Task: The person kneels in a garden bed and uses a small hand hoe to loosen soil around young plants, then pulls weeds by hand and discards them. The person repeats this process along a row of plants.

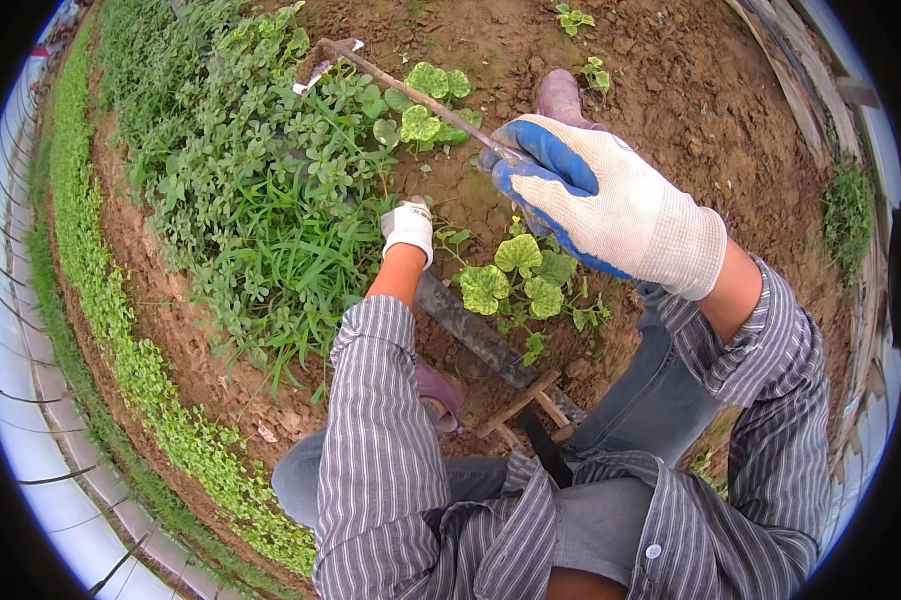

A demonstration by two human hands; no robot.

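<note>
My right hand [608, 202], in a cream knit glove with a blue coated palm, grips the thin handle of a small hand hoe [428, 105]. The tool's soil-caked blade [317, 71] is raised at the upper left over the leafy weeds [270, 187]. Down at the right edge of those weeds, my left hand [408, 225] wears a white glove; its fingers are mostly hidden, so their hold is unclear. Between my hands and my body grows a vine plant with mottled yellow-green leaves [522, 274]. A similar plant [428, 112] stands farther ahead, beneath the hoe handle.
A dark strip, perhaps drip tape or film [480, 330], runs along the soil. Below me is a small wooden stool [525, 409]. My purple boots [559, 97] straddle the row. Low seedlings [143, 360] line the left, by the plastic greenhouse wall [23, 420].
</note>
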